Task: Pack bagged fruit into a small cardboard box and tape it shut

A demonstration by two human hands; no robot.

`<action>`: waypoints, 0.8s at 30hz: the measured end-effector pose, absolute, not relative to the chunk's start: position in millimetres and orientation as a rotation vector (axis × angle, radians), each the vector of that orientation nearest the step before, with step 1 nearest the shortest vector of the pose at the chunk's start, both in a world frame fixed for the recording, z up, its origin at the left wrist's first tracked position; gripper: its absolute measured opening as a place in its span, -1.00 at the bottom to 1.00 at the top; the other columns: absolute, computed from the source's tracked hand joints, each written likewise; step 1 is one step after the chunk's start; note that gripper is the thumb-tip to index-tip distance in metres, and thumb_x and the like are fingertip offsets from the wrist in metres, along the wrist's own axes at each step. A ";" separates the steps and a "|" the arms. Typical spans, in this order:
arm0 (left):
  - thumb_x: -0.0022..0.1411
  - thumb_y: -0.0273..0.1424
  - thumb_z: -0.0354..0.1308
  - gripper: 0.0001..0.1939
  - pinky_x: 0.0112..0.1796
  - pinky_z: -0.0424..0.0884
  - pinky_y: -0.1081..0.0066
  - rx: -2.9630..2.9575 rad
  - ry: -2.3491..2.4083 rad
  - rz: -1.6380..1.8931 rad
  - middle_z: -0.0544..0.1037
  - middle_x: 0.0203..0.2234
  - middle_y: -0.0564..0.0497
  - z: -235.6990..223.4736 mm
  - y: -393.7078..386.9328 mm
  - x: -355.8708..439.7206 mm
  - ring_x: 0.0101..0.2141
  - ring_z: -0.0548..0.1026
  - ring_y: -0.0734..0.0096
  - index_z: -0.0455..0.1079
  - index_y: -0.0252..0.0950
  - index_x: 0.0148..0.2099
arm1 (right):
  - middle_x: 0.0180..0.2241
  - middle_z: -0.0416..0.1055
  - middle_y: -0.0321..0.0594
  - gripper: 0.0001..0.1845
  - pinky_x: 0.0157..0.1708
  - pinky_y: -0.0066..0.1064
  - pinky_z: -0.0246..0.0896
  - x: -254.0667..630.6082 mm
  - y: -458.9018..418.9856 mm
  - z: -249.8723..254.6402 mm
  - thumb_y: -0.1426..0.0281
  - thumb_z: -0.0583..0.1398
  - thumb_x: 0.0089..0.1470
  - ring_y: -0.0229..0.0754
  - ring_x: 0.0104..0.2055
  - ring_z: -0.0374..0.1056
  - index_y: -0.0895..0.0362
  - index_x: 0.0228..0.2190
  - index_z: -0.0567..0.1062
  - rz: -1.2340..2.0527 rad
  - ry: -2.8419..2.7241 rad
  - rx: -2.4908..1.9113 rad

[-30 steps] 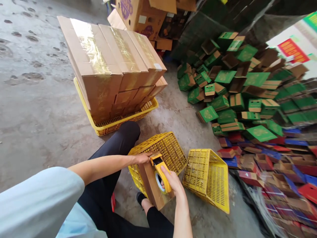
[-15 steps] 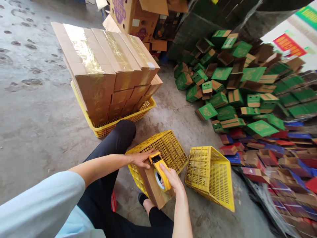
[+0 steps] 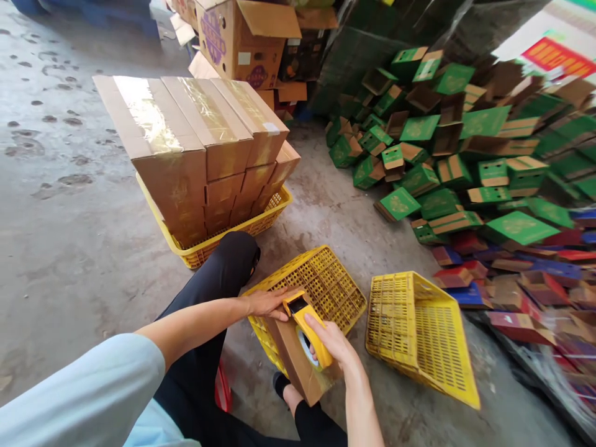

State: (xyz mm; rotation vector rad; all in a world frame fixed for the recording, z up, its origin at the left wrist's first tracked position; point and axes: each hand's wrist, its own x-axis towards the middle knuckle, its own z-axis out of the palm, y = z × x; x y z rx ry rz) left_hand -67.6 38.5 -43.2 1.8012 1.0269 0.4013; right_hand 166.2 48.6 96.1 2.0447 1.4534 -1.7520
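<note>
The left hand (image 3: 266, 304) lies palm down at the far end of a brown carton (image 3: 298, 363), its fingers somewhat spread and reaching right towards the head of a yellow dispenser (image 3: 317, 335). Whether the fingertips touch the dispenser is too hard to tell. The right hand (image 3: 333, 341) wraps its fingers around the dispenser from the right, closed on the body — the roll (image 3: 307, 349) sits on the dispenser's left side, partly covered by it. The dispenser is over the carton's upper face, its head at the far end near the left hand.

The carton is narrow and slopes down towards the near side; its far part lies against a yellow crate (image 3: 326, 279), whose gridded face shows beyond both hands. The person's dark-clad knee (image 3: 237, 257) is just left of this crate, and a dark shoe (image 3: 280, 383) is below it, near the carton's left side. A bit of something red (image 3: 222, 388) shows beside the near leg.

To the right stands another crate (image 3: 421, 332), tilted, with its open side showing. Far left, a shallow yellow basket (image 3: 233, 239) holds brown boxes (image 3: 186, 149) in a leaning stack, shiny tape along their tops. Beyond them is an open printed box (image 3: 246, 46). Green boxes (image 3: 419, 127) are heaped at far right — red and blue ones (image 3: 526, 288) lie nearer.
</note>
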 end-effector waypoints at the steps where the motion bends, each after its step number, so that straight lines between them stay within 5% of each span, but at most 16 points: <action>1: 0.30 0.14 0.17 0.01 0.30 0.17 0.00 1.809 1.035 0.396 -0.15 0.51 -0.08 -40.8 38.0 -67.9 0.42 0.05 -0.12 -0.32 0.06 0.55 | -0.66 0.43 -0.20 -0.50 -0.61 -0.35 0.35 169.6 47.0 95.8 -0.11 0.21 0.15 -0.13 -0.64 0.39 0.07 -0.47 0.45 -1.763 1.431 2.036; 8: 0.31 0.16 0.15 -0.02 0.23 0.29 0.03 1.859 1.155 0.391 -0.12 0.50 -0.12 -36.9 32.4 -63.5 0.40 0.11 -0.18 -0.26 0.05 0.55 | -0.67 0.41 -0.22 -0.51 -0.63 -0.38 0.30 186.0 30.6 87.5 -0.08 0.20 0.16 -0.15 -0.64 0.38 0.10 -0.45 0.43 -1.798 1.454 2.071; 15: 0.44 0.10 -0.03 -0.08 0.40 -0.15 0.08 2.342 0.876 0.587 -0.14 0.50 -0.23 -44.0 28.6 -60.4 0.47 -0.15 0.08 -0.33 -0.24 0.57 | -0.66 0.43 -0.21 -0.54 -0.57 -0.37 0.38 185.5 22.8 87.9 -0.03 0.22 0.18 -0.16 -0.63 0.40 0.12 -0.43 0.46 -1.877 1.503 2.115; 24: 0.29 0.24 0.07 0.16 0.40 -0.18 0.02 2.477 0.887 0.440 -0.18 0.49 -0.34 -36.5 26.5 -59.7 0.47 -0.19 -0.09 -0.37 -0.36 0.56 | -0.64 0.45 -0.15 -0.54 -0.57 -0.29 0.39 186.2 17.8 91.6 -0.04 0.25 0.16 -0.12 -0.62 0.38 0.11 -0.44 0.51 -1.900 1.562 2.097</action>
